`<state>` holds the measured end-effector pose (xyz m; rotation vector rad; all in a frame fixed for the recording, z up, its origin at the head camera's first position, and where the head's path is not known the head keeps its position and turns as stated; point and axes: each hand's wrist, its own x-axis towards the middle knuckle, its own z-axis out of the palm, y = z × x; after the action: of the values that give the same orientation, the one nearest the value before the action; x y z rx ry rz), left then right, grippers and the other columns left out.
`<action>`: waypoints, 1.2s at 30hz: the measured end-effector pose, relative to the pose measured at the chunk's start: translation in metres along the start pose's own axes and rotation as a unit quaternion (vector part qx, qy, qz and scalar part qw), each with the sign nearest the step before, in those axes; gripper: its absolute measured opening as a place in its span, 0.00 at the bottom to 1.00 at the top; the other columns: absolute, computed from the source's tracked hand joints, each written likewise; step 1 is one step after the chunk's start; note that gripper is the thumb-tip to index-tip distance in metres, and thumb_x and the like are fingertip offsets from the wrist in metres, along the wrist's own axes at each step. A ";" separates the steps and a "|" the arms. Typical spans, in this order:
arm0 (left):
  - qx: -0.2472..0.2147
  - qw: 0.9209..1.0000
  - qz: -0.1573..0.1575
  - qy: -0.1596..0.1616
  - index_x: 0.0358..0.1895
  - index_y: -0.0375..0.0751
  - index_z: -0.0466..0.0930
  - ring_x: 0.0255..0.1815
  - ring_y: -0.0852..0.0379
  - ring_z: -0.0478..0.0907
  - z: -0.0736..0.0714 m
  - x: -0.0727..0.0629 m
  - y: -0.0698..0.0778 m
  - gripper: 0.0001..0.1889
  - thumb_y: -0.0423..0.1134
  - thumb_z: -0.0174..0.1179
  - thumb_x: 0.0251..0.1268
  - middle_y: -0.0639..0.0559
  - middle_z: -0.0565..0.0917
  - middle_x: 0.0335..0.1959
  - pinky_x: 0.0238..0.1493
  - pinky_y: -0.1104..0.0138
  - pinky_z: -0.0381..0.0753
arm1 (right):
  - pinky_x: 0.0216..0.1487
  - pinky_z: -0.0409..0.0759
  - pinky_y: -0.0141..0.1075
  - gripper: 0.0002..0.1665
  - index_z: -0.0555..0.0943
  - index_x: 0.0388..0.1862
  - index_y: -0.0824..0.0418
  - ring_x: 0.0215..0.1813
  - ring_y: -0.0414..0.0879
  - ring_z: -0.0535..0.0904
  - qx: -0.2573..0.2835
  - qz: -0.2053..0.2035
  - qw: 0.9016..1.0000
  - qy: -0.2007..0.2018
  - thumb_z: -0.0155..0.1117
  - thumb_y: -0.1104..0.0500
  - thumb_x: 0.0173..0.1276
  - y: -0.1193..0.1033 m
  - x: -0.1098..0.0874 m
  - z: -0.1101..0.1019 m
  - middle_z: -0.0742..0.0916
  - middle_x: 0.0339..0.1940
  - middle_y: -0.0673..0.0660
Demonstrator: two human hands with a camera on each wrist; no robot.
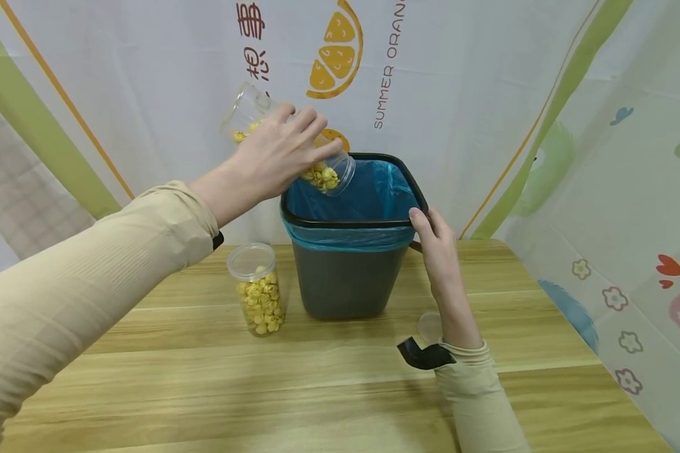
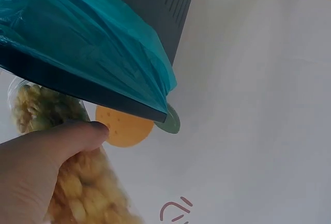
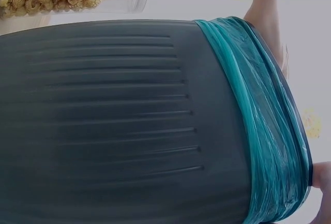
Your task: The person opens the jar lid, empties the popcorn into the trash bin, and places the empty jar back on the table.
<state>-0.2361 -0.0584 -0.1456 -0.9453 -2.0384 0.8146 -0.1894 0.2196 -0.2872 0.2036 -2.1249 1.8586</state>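
My left hand (image 1: pixel 280 151) grips a clear jar of popcorn (image 1: pixel 325 178) from above. The jar lies tilted, its mouth lower and to the right over the opening of a dark grey trash bin (image 1: pixel 345 283). Popcorn shows near the mouth, and the left wrist view has the thumb (image 2: pixel 77 136) across the jar's side. A blue bag (image 1: pixel 351 238) lines the bin and folds over its black rim. My right hand (image 1: pixel 442 251) holds the rim at its right corner, thumb on top, other fingers mostly hidden.
A second jar of popcorn (image 1: pixel 260 302) stands upright left of the bin on the wooden table (image 1: pixel 215 390). Near my right wrist lies a clear round disc (image 1: pixel 429 326), partly covered by the arm. A printed curtain (image 1: pixel 459 94) hangs close behind the bin.
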 end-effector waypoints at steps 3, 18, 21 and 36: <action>0.005 1.000 0.003 -0.007 0.67 0.46 0.66 0.55 0.39 0.71 -0.001 0.002 0.000 0.25 0.38 0.63 0.70 0.34 0.74 0.57 0.57 0.51 0.76 | 0.70 0.75 0.58 0.34 0.74 0.70 0.58 0.68 0.50 0.73 0.000 0.001 1.000 0.000 0.51 0.37 0.79 0.000 0.000 0.000 0.79 0.67 0.59; 0.018 1.000 0.008 -0.012 0.68 0.47 0.64 0.55 0.40 0.70 -0.001 0.005 0.001 0.34 0.35 0.69 0.60 0.35 0.73 0.56 0.58 0.52 0.74 | 0.71 0.75 0.59 0.34 0.73 0.71 0.58 0.68 0.52 0.73 -0.003 0.000 1.000 -0.004 0.51 0.37 0.79 -0.001 0.000 0.001 0.79 0.68 0.60; 0.023 1.000 0.009 -0.014 0.69 0.47 0.64 0.57 0.40 0.70 -0.001 0.005 0.001 0.34 0.36 0.69 0.60 0.35 0.73 0.57 0.59 0.52 0.75 | 0.70 0.75 0.59 0.34 0.73 0.71 0.58 0.68 0.52 0.73 -0.002 -0.001 1.000 -0.004 0.51 0.37 0.79 -0.001 0.000 0.000 0.79 0.68 0.60; 0.030 0.999 0.013 -0.012 0.70 0.46 0.64 0.59 0.39 0.70 -0.004 0.008 0.002 0.38 0.36 0.71 0.56 0.35 0.73 0.59 0.62 0.52 0.74 | 0.71 0.74 0.61 0.33 0.74 0.70 0.58 0.71 0.52 0.72 -0.004 0.003 1.000 -0.003 0.51 0.38 0.79 -0.002 0.000 0.001 0.79 0.69 0.60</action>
<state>-0.2362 -0.0498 -0.1424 -0.9349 -2.0140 0.9011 -0.1886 0.2186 -0.2854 0.2008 -2.1394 1.8554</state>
